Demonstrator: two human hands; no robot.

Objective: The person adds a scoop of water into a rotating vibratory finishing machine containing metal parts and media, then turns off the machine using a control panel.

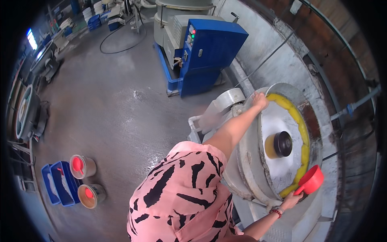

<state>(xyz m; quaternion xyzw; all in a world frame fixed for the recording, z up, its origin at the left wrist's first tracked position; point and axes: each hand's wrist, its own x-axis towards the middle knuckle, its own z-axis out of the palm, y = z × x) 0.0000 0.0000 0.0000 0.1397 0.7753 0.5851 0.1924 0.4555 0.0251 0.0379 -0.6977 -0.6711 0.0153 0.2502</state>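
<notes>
At the far left, a round machine (25, 111) is partly lost in the dark edge of the view. Two blue bins (73, 179) stand side by side, pale matter inside too indistinct to identify, next to two buckets (91, 168), each with a red object within. The grey floor (117, 109) shows wet-looking glare. A pink, black-marked shirt (177, 193) hides part of the machinery below. A blue cabinet (219, 56) stands beyond. The left hand (260, 101) is at the upper rim of a metal bowl (250, 149), fingers bent and partly hidden; whether they grip cannot be told. The bowl has bulging yellow lining (301, 137), pale contents and a dark-capped cylindrical hub (284, 144). The right hand (289, 199) grips the handle of a smooth red scoop (312, 179) over the lower-right rim. Its long axis slants, cup up and right, handle down and left; the mouth's direction is unclear.
</notes>
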